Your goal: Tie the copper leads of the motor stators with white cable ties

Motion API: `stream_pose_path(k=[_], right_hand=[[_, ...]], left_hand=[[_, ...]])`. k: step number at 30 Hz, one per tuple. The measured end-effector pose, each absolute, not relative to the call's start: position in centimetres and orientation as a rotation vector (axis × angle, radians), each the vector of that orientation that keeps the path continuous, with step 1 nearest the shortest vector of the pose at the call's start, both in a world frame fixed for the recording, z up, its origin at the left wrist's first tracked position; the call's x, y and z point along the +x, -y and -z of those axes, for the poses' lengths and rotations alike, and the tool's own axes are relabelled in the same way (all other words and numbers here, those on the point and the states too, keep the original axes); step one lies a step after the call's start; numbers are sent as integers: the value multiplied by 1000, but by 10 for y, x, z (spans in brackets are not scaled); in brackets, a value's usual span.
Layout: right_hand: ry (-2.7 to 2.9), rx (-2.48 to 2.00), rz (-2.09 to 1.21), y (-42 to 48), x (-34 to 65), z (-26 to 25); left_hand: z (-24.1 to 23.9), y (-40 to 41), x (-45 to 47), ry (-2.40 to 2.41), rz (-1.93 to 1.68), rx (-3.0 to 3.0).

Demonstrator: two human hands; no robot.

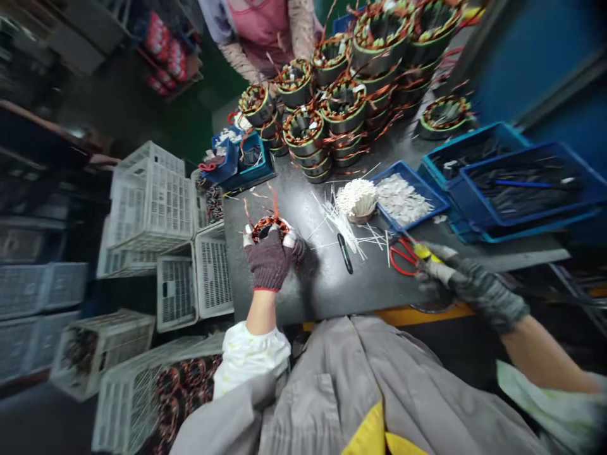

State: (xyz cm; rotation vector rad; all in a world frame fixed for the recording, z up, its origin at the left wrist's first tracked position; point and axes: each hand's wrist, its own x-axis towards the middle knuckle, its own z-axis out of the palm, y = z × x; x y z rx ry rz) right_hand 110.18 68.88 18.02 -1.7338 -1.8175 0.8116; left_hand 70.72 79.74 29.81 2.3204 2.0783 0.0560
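Note:
My left hand (272,256), in a dark purple knit glove with pale fingertips, grips a motor stator (265,226) with copper windings on the metal table. Loose copper leads rise from the stator's far side. Over the table's right edge, my right hand (467,278), in a grey glove, is blurred; its fingers are closed on a yellow-handled tool (423,253) whose kind I cannot make out. Red-handled scissors (402,258) lie just left of those fingers. A dark green-black handled tool (345,253) rests mid-table beside scattered white ties (339,221).
Stacked stators (308,136) stand at the back. A bundle of white ties (356,199) and a blue tray of white pieces (403,196) sit centre-right. Blue bins (535,183) hold dark sleeves. White crates (147,196) line the left. Across the table is a person (260,31).

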Motion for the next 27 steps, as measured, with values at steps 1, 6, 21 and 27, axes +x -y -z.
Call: stream_pose_path(k=[1, 6, 21, 27], right_hand=[[1834, -1606, -886, -681, 1087, -173], [2114, -1303, -875, -693, 1009, -181], [2612, -1352, -502, -740, 976, -250], [2077, -1383, -1132, -745, 930, -238]], left_hand=[[-305, -791, 700, -2111, -103, 2323], [-307, -789, 675, -1879, -231, 2509], [-249, -801, 689, -2288, -392, 2139], [-243, -802, 682, -2277, -456, 2233]])
